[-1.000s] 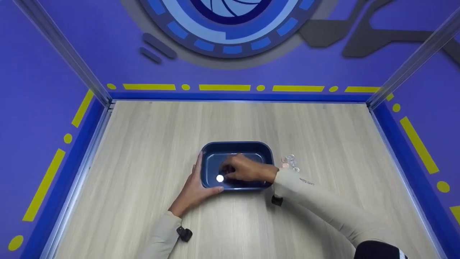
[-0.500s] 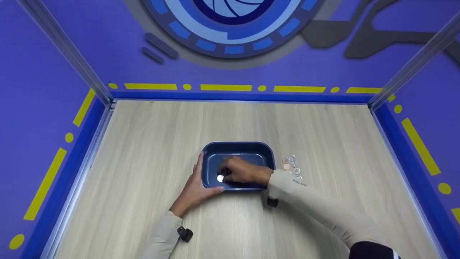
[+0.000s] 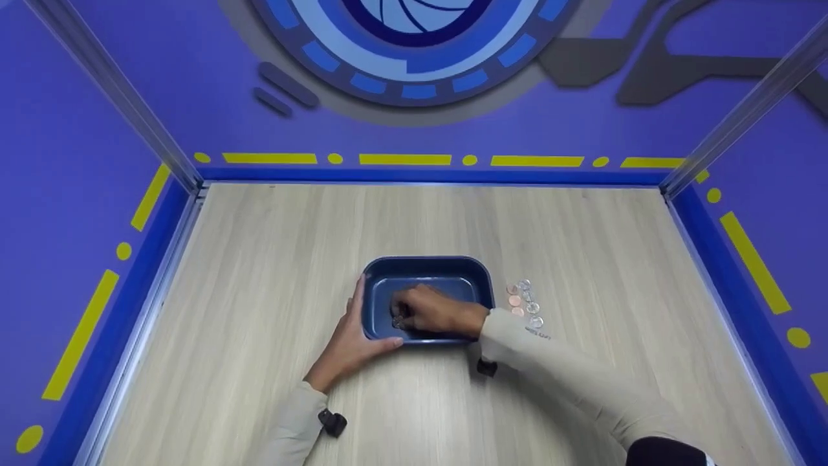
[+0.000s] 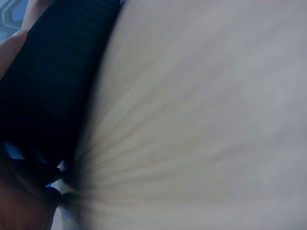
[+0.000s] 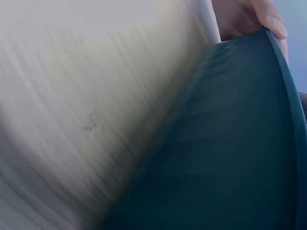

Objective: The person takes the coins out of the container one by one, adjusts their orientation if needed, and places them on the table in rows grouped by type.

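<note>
A dark blue tray point(image 3: 427, 264) sits on the wooden table point(image 3: 259, 272) in the head view. My left hand point(image 3: 352, 333) braces its near left corner, fingers straight along the left wall and thumb against the front wall. My right hand point(image 3: 430, 310) reaches into the tray, its curled fingertips closing on a small silver coin point(image 3: 397, 321) at the tray's near left. Several silver and copper coins point(image 3: 525, 301) lie on the table just right of the tray. The right wrist view shows the tray's outer wall point(image 5: 230, 143) and my left thumb point(image 5: 268, 17) at its rim.
Purple walls with yellow markings enclose the table on three sides, and metal posts point(image 3: 110, 84) stand at the back corners. Black camera mounts sit on both wrists point(image 3: 332, 422). The left wrist view is blurred, with only tabletop point(image 4: 201, 115) and the dark tray wall point(image 4: 53, 86).
My right hand slid slightly left inside the tray and its fingertips now cover the silver coin that lay bright beside them. My left hand and the tray stayed put.
</note>
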{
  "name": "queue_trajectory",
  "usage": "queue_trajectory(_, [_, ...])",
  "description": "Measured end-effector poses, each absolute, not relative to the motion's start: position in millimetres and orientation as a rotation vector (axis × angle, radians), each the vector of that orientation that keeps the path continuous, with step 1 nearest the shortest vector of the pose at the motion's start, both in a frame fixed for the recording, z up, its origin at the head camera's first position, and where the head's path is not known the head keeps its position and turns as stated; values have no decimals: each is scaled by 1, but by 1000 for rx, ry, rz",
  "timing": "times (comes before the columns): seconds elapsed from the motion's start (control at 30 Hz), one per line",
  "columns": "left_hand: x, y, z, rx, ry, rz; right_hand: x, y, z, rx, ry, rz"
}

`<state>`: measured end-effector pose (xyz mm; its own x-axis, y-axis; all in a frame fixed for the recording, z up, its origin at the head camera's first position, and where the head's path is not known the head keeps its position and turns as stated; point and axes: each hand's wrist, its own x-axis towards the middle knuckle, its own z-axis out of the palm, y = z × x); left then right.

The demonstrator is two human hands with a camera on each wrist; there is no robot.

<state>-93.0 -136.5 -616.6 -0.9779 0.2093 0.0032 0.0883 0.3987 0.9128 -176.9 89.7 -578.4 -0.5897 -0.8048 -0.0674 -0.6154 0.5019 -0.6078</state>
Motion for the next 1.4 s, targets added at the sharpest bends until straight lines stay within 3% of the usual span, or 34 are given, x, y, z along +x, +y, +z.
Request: queue_trajectory(1.4, [-91, -134, -615, 218, 2532, 1605, -156, 211, -536, -874, 2533, -1317])
